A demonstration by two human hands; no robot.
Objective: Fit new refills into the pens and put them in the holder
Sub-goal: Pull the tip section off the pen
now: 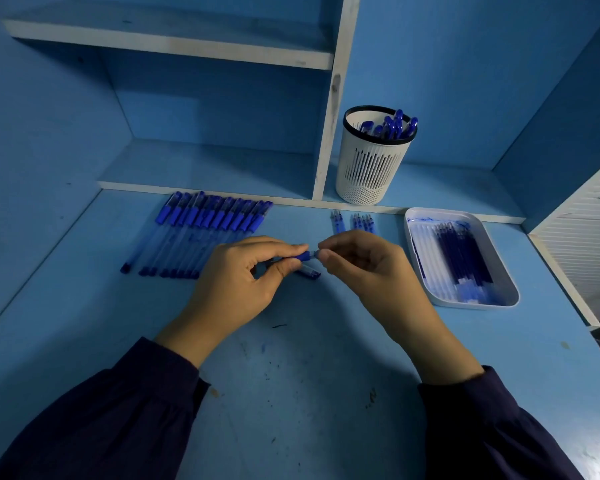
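Observation:
My left hand (243,275) grips a blue pen (303,256) over the middle of the desk; most of the pen is hidden in my fist. My right hand (364,268) pinches the pen's tip end with thumb and forefinger. A blue pen cap (310,273) lies on the desk just below my fingers. A row of several capped blue pens (201,233) lies to the left. The white slotted holder (373,157) stands on the low shelf at the back, with several blue pens in it. A white tray (461,303) at the right holds several dark refills (463,254).
Several small pen parts (355,221) lie on the desk behind my right hand. A white shelf divider (333,98) rises left of the holder. A white slatted panel (582,237) juts in at the right edge. Ink marks dot the blue desk (291,393).

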